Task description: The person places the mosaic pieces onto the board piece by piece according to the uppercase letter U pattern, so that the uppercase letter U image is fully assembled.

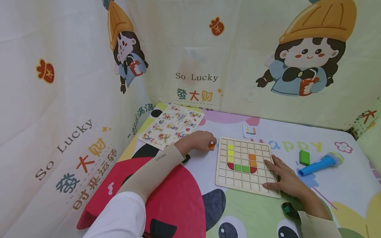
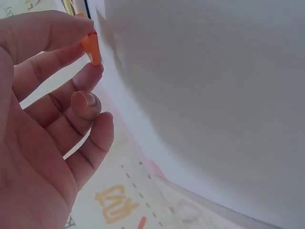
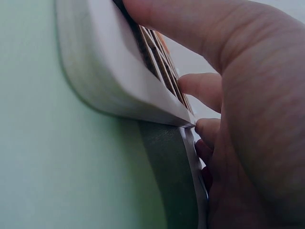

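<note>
A wooden grid board (image 1: 221, 172) lies on the table, with yellow, red, green and orange pieces set in a U shape. Just off its upper left side, my left hand (image 1: 202, 140) pinches a small orange block (image 2: 94, 47) between thumb and fingertips; the other fingers curl loosely in the left wrist view. My right hand (image 1: 284, 177) rests on the board's right edge, thumb and fingers spread over the grid. Seen by the right wrist camera, the thumb (image 3: 176, 24) lies over the board's edge (image 3: 138, 90). Beyond the board is a small pattern card (image 1: 251, 131) with a coloured U.
A picture puzzle board (image 1: 169, 127) lies at the far left, partly behind the left forearm. Right of the grid board are a green block (image 1: 304, 157) and a blue toy flashlight (image 1: 318, 165). A red cushion-like shape (image 1: 175, 198) is under the left arm. Printed curtains (image 1: 232, 66) enclose the table.
</note>
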Available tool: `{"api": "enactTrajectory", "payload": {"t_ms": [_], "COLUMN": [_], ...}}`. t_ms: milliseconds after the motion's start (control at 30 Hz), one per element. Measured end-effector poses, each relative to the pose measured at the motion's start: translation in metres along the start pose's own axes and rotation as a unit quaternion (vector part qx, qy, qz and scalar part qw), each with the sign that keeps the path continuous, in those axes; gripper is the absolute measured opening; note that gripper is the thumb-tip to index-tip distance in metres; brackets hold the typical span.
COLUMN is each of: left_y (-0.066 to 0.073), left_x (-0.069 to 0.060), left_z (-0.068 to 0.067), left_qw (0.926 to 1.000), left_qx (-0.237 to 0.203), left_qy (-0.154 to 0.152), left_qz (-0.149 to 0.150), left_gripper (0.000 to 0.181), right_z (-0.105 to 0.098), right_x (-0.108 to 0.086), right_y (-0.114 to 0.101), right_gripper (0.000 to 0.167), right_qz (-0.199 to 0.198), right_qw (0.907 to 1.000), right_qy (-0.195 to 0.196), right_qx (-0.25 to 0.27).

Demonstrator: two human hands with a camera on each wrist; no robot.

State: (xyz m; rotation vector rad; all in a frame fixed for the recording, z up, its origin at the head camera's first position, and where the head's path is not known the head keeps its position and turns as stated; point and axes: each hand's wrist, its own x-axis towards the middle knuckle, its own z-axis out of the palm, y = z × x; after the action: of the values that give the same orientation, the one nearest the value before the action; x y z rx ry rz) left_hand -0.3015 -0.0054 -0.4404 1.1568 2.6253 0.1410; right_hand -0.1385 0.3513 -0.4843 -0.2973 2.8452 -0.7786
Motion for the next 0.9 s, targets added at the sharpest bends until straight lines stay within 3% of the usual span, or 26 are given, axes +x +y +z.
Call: {"api": "enactTrajectory", "payload": {"t_ms": [600, 900], "left_y": [0.033, 0.045], "left_x": [0.039, 0.058], "left_z": [-0.009, -0.007], "left_qw": [0.9978, 0.9987], "left_qx": [0.021, -0.007], "left_qy": [0.008, 0.002], "left_qz": [0.062, 0.051], "left_gripper": [0.031, 0.031], "right_z": [-0.001, -0.002], "right_x": [-0.002, -0.002], "right_y": [0.000, -0.002], "right_gripper": [0.105, 0.106], "right_qz": [-0.004, 0.002], "right_qw": [1.0000, 1.0000], "right_qy": [0.003, 0.002], "right_qx": [0.005, 0.007]}}
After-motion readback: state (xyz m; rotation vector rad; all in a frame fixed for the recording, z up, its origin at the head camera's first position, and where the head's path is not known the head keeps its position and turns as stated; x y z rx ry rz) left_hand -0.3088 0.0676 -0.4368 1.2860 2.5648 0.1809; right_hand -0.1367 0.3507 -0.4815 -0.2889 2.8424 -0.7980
